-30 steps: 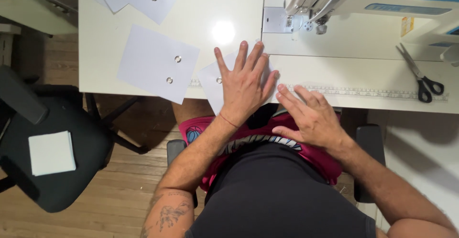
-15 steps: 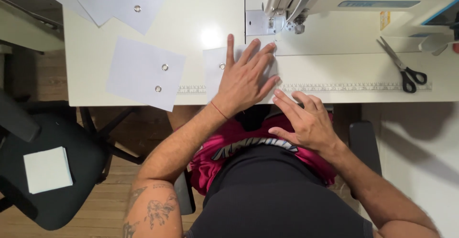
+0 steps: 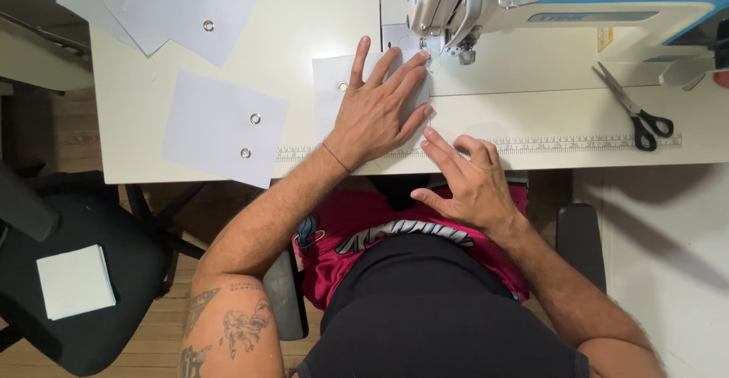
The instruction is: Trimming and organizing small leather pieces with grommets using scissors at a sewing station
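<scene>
Hands first: the left hand (image 3: 378,107) lies flat with its fingers (image 3: 360,58) spread and released, palm pressing a pale square sheet of fabric with a metal eyelet (image 3: 331,89) onto the cream counter (image 3: 319,14). Compared with half a second back, that hand has slid the sheet further away from the body, and the fingertips now sit right beside the presser foot of the white sewing machine (image 3: 531,6); earlier they stopped short of it. The right hand (image 3: 472,184) rests at the counter's near edge, fingers loosely extended and holding nothing, tips touching the printed ruler strip (image 3: 577,143), about where it was before.

Beyond the left fingers to the outer side lies another pale sheet with two eyelets (image 3: 224,129), and farther off a small fanned pile of similar sheets (image 3: 171,6), cut off by the top edge. Out past the right fingers, black-handled scissors (image 3: 638,116) lie well apart. Most of the held sheet is hidden under the palm, and the needle itself is too small to make out. A white folded stack (image 3: 76,281) sits on a black chair (image 3: 114,272) below.
</scene>
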